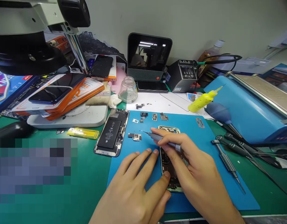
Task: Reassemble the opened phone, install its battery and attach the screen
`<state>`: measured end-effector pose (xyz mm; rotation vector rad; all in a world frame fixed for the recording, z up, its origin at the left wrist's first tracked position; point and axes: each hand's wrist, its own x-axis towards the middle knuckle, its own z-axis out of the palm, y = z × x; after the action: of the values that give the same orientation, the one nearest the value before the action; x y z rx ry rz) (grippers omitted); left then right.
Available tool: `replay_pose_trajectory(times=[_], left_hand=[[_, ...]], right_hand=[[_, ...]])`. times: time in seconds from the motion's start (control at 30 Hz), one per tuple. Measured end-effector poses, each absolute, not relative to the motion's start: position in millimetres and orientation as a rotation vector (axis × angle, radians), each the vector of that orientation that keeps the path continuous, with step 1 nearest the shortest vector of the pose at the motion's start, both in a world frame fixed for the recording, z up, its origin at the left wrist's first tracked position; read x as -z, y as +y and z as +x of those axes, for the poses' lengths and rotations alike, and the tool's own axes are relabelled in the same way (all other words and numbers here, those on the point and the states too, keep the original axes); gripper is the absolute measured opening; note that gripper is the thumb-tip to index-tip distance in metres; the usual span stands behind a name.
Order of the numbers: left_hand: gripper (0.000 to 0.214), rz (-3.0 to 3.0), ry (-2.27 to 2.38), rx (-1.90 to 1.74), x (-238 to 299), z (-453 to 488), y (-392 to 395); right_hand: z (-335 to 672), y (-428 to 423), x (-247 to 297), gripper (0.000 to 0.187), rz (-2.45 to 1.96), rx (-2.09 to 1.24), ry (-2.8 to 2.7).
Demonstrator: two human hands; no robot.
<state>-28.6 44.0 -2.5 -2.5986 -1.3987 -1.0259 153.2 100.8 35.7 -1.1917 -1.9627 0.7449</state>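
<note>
My right hand (192, 168) grips a slim grey precision screwdriver (165, 140) in a pen-like hold, its thin tip pointing left over the blue mat (136, 119). Below that hand lies an opened phone housing (166, 161), partly hidden by my fingers. My left hand (136, 186) rests with fingers outstretched on the mat, and its thumb lies at the housing's left edge. Just beyond the left fingertips is a small metal-covered circuit part (135, 137). Further left lies a phone screen assembly with a black battery (110, 133) on it.
Small parts such as a camera module (144, 114) and a SIM tray (135, 121) sit along the mat's far side. To the right are another screwdriver (228, 161), tweezers (262, 169) and a yellow bottle (202, 102). A yellow lighter (83, 133) and glass jar (128, 90) stand left.
</note>
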Motion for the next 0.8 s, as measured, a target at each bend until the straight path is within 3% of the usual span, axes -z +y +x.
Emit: replay_pose_trajectory(times=[0.23,0.37,0.6,0.8], left_hand=[[0.024,-2.615,-1.435,1.035,1,-29,44],[0.025,-2.613,-1.452,1.065,1,-31,41],[0.031,-2.676,-1.446,0.961,-8,-33,43],[0.032,-2.727,-1.467,0.891,-11,-35,40]], right_hand=[[153,99,-37,0.013,-1.205,-0.801,-1.812],[156,87,-41,0.034,-1.163,-0.876,-1.277],[165,68,-27,0.045,-1.072,-1.327,-1.033],[160,70,-19,0.046,-1.095,-1.22,-1.06]])
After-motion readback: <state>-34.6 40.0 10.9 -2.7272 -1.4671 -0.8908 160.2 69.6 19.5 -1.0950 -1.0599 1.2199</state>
